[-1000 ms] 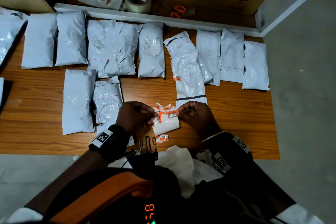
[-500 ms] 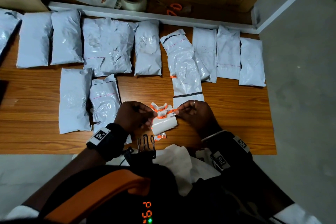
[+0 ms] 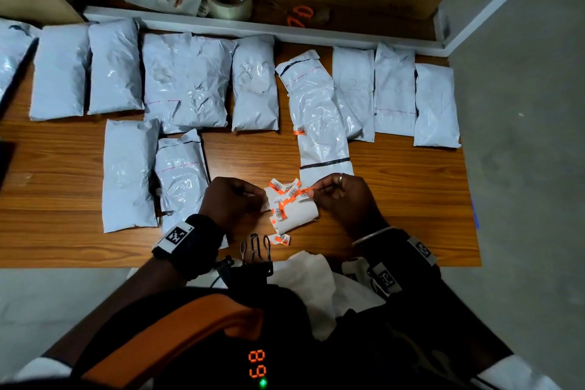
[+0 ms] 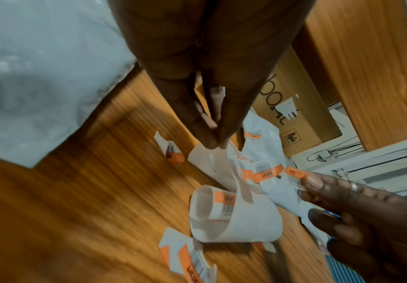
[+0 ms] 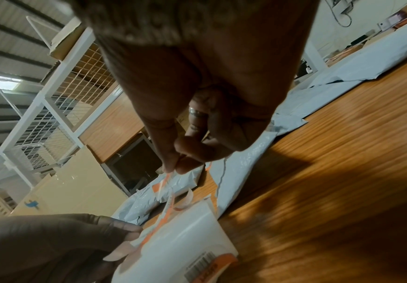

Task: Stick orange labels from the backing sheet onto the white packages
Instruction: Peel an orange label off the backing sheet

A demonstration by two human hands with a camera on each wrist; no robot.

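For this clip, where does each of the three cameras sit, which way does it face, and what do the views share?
Head: on the head, facing down at the table and white packages; both forearms show.
Left wrist: along the left hand, which pinches the backing sheet.
Right wrist: along the right hand, which pinches an orange label.
Shared: all three show both hands and the backing sheet.

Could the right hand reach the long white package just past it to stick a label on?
Probably yes. The right hand pinches an orange label right beside the long white package, and nothing lies between them on the table.
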